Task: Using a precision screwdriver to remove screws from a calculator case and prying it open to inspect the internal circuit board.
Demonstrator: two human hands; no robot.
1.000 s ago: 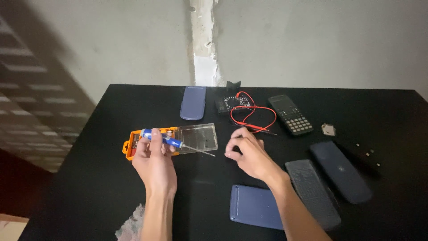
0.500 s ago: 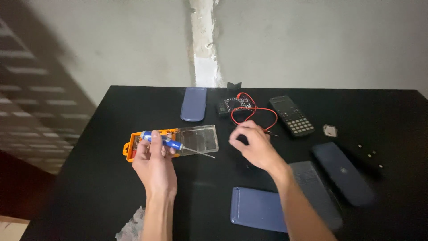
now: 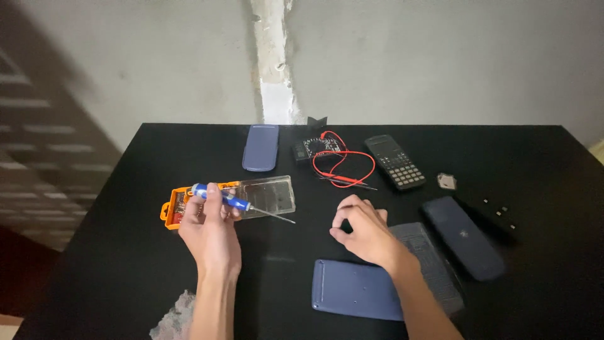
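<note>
Head view, reading left to right: my left hand has its fingers clamped around the blue handle of a precision screwdriver. The tool's long axis runs nearly level, with the thin shaft pointing right and slightly toward me. Just behind those fingers lies the orange bit case with its clear lid, flat on the black table. Further right, my right hand rests on the table with thumb and forefinger pinched together; I cannot tell whether anything tiny sits between them. The screwdriver tip lies left of these fingers, apart from them, so the left hand is the nearer one. Just right of and below this hand are a blue calculator back cover and a grey calculator body. Beyond sit a multimeter with red leads and a black calculator.
</note>
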